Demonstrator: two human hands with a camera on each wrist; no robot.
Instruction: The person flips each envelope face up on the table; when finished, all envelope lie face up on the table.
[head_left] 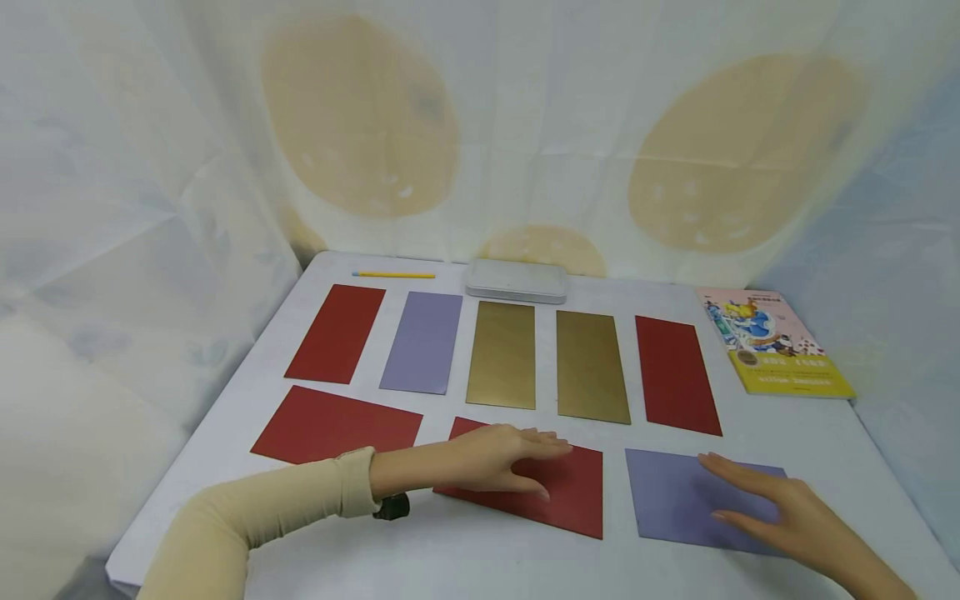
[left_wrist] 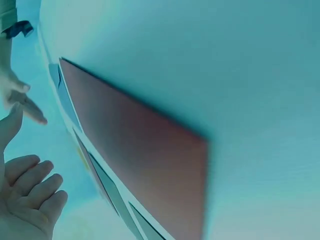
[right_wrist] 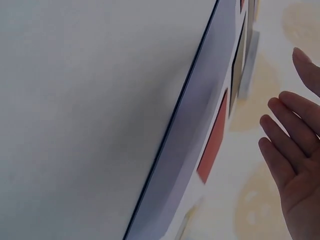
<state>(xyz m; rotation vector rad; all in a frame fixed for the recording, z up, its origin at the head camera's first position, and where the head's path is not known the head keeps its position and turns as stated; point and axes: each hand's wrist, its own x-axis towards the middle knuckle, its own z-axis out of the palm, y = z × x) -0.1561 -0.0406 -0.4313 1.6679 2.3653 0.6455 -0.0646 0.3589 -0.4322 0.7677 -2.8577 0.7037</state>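
My left hand [head_left: 498,458] hovers over a red rectangular card [head_left: 570,492] in the front row, fingers stretched out. In the left wrist view, that hand [left_wrist: 32,205] shows a bare palm, apart from the card [left_wrist: 135,135]. To the right, a lilac card [head_left: 667,496] lies under my right hand [head_left: 795,521], whose thumb and fingers are spread. The right wrist view shows this hand [right_wrist: 300,155] holding nothing, away from the lilac card [right_wrist: 195,105]. Another red card [head_left: 337,427] lies at front left, partly covered by the left sleeve.
Behind stand a red card [head_left: 336,333], a lilac card [head_left: 422,342], two gold cards [head_left: 501,354] and another red card [head_left: 677,375], laid in a row. Further back are a yellow pencil [head_left: 397,275] and a grey case [head_left: 517,281]. A book [head_left: 776,342] lies at right.
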